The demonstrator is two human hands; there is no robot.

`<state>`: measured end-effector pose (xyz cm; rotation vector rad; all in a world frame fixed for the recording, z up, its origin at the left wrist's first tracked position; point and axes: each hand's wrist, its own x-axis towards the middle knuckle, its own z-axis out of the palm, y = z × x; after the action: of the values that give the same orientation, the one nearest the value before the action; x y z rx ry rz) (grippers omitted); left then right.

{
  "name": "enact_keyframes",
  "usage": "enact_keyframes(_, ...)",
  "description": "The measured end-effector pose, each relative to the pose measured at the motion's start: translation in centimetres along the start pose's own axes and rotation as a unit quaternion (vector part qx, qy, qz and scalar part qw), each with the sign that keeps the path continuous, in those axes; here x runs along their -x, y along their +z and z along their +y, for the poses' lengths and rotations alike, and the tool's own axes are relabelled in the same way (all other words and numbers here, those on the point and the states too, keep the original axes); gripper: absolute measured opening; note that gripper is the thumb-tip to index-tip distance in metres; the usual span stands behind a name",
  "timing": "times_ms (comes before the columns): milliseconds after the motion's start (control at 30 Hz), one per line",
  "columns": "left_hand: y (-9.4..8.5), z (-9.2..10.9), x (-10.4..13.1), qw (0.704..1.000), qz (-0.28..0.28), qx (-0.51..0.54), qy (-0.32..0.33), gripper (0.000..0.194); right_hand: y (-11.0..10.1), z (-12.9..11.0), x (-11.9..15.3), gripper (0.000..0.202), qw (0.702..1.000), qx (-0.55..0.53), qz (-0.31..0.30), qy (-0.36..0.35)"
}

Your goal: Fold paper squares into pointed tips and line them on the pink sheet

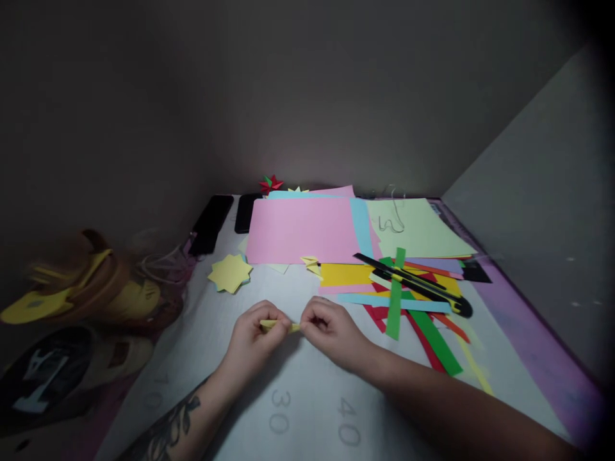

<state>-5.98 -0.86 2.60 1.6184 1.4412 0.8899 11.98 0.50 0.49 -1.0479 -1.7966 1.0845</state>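
Across the pale surface [192, 358], lower centre, both hands [254, 336] [331, 330] nearly meet, pinching one small yellow paper [278, 325] I see.

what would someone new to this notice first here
Probably the big pink sheet at the back middle of the table, bright against the dark wall. Next, the jumble of coloured strips to the right, with a black and yellow cutter lying across it. Then the two hands, left and right, at the front, pinching a small yellow paper between them.
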Motion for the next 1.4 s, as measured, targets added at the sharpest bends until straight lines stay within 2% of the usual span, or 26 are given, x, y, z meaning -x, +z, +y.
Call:
enact_keyframes(133, -0.2, -0.2, 0.1, 0.999, -0.034, 0.000, -0.001, 0.015, 0.3, -0.3, 0.2, 0.014, 0.998, 0.027, -0.009, -0.050)
enact_keyframes(200, -0.2, -0.4, 0.1, 0.999, -0.052, 0.016, -0.005, 0.015, 0.5, -0.4, 0.1, 0.013, 0.998, 0.039, -0.016, -0.048)
enact_keyframes(267, -0.1, -0.6, 0.1, 0.997, -0.035, 0.068, -0.021, 0.013, 0.7, -0.4, 0.0, 0.012, 0.999, 0.032, -0.021, 0.004)
enact_keyframes(333, 0.1, -1.0, 0.0, 0.989, 0.004, 0.143, -0.041, 0.026, 0.8, -0.3, -0.1, 0.011, 0.996, -0.017, -0.016, 0.088)
enact_keyframes(400, 0.3, -1.3, -0.1, 0.978, 0.018, 0.198, -0.059, 0.038, 0.9, -0.2, -0.2, 0.013, 0.981, -0.108, -0.019, 0.163)
enact_keyframes(467, 0.6, -1.5, -0.2, 0.976, -0.017, 0.210, -0.062, 0.028, 1.0, -0.1, -0.2, 0.016, 0.960, -0.188, -0.041, 0.205)
enact_keyframes(533, 0.7, -1.6, -0.2, 0.978, -0.062, 0.193, -0.058, 0.017, 1.2, -0.2, -0.2, 0.017, 0.947, -0.217, -0.069, 0.225)
enact_keyframes(600, 0.7, -1.5, 0.0, 0.981, -0.083, 0.165, -0.052, 0.018, 1.2, -0.2, -0.1, 0.017, 0.954, -0.208, -0.064, 0.207)
enact_keyframes(733, 0.3, -0.9, 0.2, 0.989, -0.082, 0.115, -0.041, 0.019, 1.1, -0.1, -0.2, 0.012, 0.966, -0.204, -0.023, 0.155)
enact_keyframes(867, -0.2, -0.4, 0.0, 0.977, -0.120, 0.173, -0.016, 0.026, 1.1, 0.3, -0.2, 0.009, 0.954, -0.242, -0.038, 0.174)
enact_keyframes(1033, 0.0, -0.7, -0.1, 0.962, -0.163, 0.219, -0.026, 0.034, 1.0, 0.7, -0.1, 0.005, 0.974, -0.191, 0.004, 0.121)
enact_keyframes(1133, 0.3, -1.1, -0.1, 0.953, -0.180, 0.239, -0.039, 0.037, 0.9, 0.7, -0.1, 0.005, 0.977, -0.178, 0.004, 0.114)
enact_keyframes(1400, 0.3, -1.2, 0.1, 0.958, -0.159, 0.237, -0.041, 0.034, 1.1, 0.8, 0.0, 0.004, 0.975, -0.183, 0.008, 0.125)
